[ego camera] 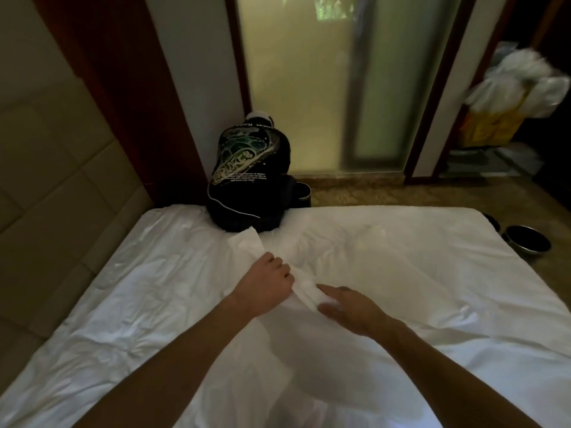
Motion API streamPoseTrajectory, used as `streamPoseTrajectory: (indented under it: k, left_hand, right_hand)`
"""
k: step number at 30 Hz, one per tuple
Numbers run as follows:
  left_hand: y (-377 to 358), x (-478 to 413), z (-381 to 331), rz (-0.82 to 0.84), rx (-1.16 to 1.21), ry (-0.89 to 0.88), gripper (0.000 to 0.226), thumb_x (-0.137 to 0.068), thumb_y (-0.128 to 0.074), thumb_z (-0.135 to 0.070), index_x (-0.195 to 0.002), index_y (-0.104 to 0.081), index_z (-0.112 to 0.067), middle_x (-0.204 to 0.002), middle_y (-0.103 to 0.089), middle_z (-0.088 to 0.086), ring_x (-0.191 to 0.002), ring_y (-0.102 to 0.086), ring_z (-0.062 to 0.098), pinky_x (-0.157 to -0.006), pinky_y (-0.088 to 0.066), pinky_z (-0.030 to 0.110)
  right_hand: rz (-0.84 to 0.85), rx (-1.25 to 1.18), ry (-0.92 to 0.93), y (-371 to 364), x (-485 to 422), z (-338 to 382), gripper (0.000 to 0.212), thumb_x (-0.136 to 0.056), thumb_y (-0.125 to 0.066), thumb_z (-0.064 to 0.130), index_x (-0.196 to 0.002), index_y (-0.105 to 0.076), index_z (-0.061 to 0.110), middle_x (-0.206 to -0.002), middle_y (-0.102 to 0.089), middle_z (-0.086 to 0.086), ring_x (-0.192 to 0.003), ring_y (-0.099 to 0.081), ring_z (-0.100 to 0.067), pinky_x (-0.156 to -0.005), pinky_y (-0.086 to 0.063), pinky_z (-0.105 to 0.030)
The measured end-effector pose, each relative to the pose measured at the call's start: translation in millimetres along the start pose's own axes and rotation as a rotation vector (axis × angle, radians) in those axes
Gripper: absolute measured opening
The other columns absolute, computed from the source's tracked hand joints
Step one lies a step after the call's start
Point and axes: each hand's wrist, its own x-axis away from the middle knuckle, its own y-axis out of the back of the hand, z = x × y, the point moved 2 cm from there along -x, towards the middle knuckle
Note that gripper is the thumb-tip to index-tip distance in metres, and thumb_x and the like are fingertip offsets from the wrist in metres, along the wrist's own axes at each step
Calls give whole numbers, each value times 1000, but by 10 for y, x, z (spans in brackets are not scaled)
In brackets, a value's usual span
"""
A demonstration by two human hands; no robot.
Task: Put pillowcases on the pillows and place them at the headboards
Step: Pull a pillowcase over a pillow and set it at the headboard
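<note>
A white pillowcase point(247, 247) lies as a crumpled strip on the white bed point(123, 304), running from the bed's far edge toward me. My left hand point(265, 285) grips the strip near its middle, fingers curled round the cloth. Just to its right, my right hand point(349, 307) rests on the same strip with fingers stretched out flat. A rumpled white mound point(370, 257) lies right of the strip; whether it is a pillow or bedding I cannot tell.
A padded beige headboard point(46, 180) runs along the left of the bed. A person in a black printed jacket point(247, 168) crouches at the bed's far edge. Frosted glass door point(309, 88) behind. A dark bowl point(528, 242) on the floor at right; a linen cart point(509, 103) far right.
</note>
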Motion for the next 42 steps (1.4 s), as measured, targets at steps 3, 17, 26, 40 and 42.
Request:
streamPoseTrajectory:
  k: [3, 17, 26, 40, 42]
  left_hand:
    - [46, 131, 337, 23, -42, 125, 13, -74, -69, -29, -66, -65, -19, -67, -59, 2, -69, -56, 24, -101, -42, 50]
    - [-222, 769, 792, -123, 157, 514, 40, -86, -46, -40, -106, -70, -16, -88, -71, 4, -84, -63, 23, -97, -38, 40]
    - [276, 2, 237, -109, 173, 303, 45, -100, -33, -46, -115, -64, -17, -120, -65, 13, -113, -58, 31, -104, -35, 46]
    - [-205, -209, -426, 405, 18, 40, 39, -101, -33, -42, -132, -47, -23, -126, -56, 6, -112, -54, 28, -98, -34, 44]
    - [-130, -273, -541, 362, 57, 101, 37, -100, -33, -35, -131, -46, -17, -124, -58, 7, -111, -55, 27, -98, -36, 41]
  right_hand:
    - [0, 35, -7, 32, -95, 94, 73, -86, -36, 77, -149, -25, 43, -133, -54, -5, -116, -54, -24, -99, -44, -37]
    - [-4, 83, -27, 152, -319, 386, 67, -95, -44, 60, -153, -27, 30, -151, -43, -3, -136, -42, -24, -111, -32, -37]
    - [-45, 57, -42, 90, -147, 450, 64, -97, -45, 55, -152, -26, 29, -146, -48, -5, -131, -47, -26, -107, -36, -36]
    - [38, 169, -387, 70, 1002, -993, 86, -83, -19, 84, -140, -43, 25, -138, -55, -8, -124, -54, -29, -102, -40, -44]
    - [-1, 208, -403, 47, 1169, -1134, 78, -87, -26, 79, -143, -39, 27, -137, -56, -6, -122, -56, -28, -100, -41, -44]
